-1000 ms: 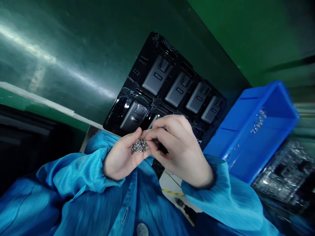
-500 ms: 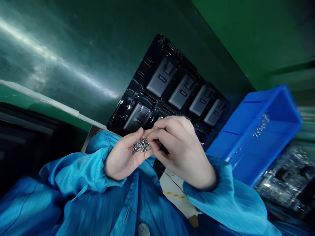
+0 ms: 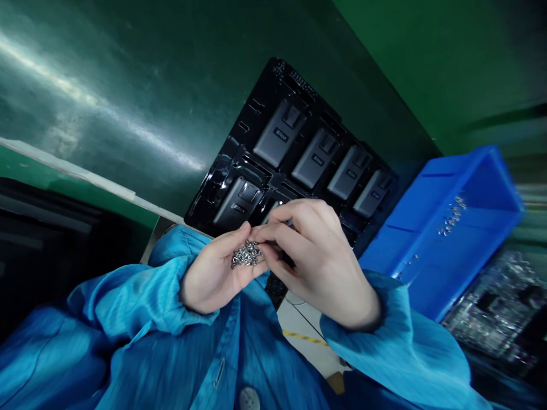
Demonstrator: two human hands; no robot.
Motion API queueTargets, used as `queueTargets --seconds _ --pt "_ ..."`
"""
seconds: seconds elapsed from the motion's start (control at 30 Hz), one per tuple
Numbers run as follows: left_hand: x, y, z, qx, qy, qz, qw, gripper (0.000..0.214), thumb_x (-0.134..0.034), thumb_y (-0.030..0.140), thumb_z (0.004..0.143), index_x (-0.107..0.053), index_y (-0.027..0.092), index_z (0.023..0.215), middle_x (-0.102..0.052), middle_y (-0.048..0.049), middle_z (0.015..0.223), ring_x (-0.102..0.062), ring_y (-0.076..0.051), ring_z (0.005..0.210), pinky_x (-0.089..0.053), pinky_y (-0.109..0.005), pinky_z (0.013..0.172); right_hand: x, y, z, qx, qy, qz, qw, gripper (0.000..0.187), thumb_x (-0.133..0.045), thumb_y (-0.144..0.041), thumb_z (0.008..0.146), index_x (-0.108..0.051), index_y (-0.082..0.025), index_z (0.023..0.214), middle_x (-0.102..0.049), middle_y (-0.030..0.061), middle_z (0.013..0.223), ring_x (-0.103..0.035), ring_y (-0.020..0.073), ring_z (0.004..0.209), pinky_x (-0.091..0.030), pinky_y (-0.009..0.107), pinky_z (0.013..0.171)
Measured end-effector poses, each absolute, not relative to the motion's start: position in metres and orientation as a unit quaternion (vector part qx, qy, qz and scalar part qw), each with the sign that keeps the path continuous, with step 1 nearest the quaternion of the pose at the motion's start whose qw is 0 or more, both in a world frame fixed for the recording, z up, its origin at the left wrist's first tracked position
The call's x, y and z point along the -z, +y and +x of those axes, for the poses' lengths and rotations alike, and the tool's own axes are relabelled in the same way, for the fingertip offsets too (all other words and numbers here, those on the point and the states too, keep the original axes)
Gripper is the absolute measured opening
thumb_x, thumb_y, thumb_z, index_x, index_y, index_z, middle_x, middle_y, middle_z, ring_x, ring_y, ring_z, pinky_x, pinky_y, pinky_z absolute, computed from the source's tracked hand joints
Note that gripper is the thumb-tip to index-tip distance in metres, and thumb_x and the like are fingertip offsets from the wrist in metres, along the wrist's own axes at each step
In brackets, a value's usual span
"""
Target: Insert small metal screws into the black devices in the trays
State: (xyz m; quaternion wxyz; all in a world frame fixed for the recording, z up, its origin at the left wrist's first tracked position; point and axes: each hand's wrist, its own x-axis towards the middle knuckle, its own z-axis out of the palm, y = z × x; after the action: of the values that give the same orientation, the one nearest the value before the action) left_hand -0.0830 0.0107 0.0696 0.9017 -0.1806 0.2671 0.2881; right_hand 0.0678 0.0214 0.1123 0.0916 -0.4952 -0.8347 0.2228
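A pile of small silver screws [image 3: 247, 254] lies in the cupped palm of my left hand [image 3: 217, 272], whose fingers curl around it. Over that hand's fingertips, my right hand [image 3: 318, 259] has thumb and fingers drawn together in a pinch at the right edge of the pile. Whatever sits between those fingers is hidden. Just beyond both hands is a black moulded tray [image 3: 231, 154] that holds several dark grey cases. One grey case [image 3: 239, 206] lies near my left thumb, and another is partly covered by my right hand.
The tray rests on a green tabletop [image 3: 141, 68] with a pale edge strip. To the right, a tilted blue bin [image 3: 401, 228] has small metal pieces [image 3: 452, 217] scattered inside. Clear plastic trays [image 3: 491, 307] stand beyond it. Dark equipment [image 3: 64, 239] fills the lower left.
The view has shifted very slightly. Both hands keep nearly the same pose, with the right fingers still at the edge of the screws.
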Motion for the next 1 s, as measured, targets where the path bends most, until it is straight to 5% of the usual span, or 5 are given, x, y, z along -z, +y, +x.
queueTargets --seconds 0.23,0.87,1.0 --pt "-0.0726 0.0126 -0.0817 -0.275 0.255 -0.18 0.91 0.038 -0.031 0.025 0.099 -0.064 0.008 0.106 -0.068 -0.0111 0.102 -0.063 -0.019 0.102 -0.048 -0.034 0.097 -0.1112 0.0213 0.0683 -0.219 -0.846 -0.48 0.077 0.012 -0.051 -0.012 0.087 -0.06 -0.017 0.081 -0.057 0.0066 0.091 -0.05 0.021 0.096 -0.042 0.037 0.084" --pt "-0.0695 0.0127 -0.0822 -0.278 0.255 -0.178 0.909 0.037 -0.032 0.027 0.099 -0.063 0.013 0.084 -0.065 -0.005 0.086 -0.064 -0.014 0.088 -0.048 -0.032 0.095 -0.1123 0.0203 0.0703 -0.26 -0.836 -0.473 0.095 0.005 -0.054 -0.013 0.086 -0.058 -0.017 0.086 -0.058 0.0075 0.094 -0.05 0.0224 0.097 -0.045 0.04 0.083" --pt "-0.0682 0.0111 -0.0851 -0.272 0.252 -0.172 0.913 0.037 -0.033 0.028 0.098 -0.066 0.012 0.093 -0.068 -0.0081 0.101 -0.063 -0.017 0.101 -0.043 -0.033 0.104 -0.1167 0.0256 0.0723 -0.248 -0.835 -0.476 0.122 0.008 -0.054 -0.01 0.084 -0.057 -0.017 0.083 -0.057 0.0072 0.092 -0.052 0.0218 0.095 -0.045 0.039 0.082"
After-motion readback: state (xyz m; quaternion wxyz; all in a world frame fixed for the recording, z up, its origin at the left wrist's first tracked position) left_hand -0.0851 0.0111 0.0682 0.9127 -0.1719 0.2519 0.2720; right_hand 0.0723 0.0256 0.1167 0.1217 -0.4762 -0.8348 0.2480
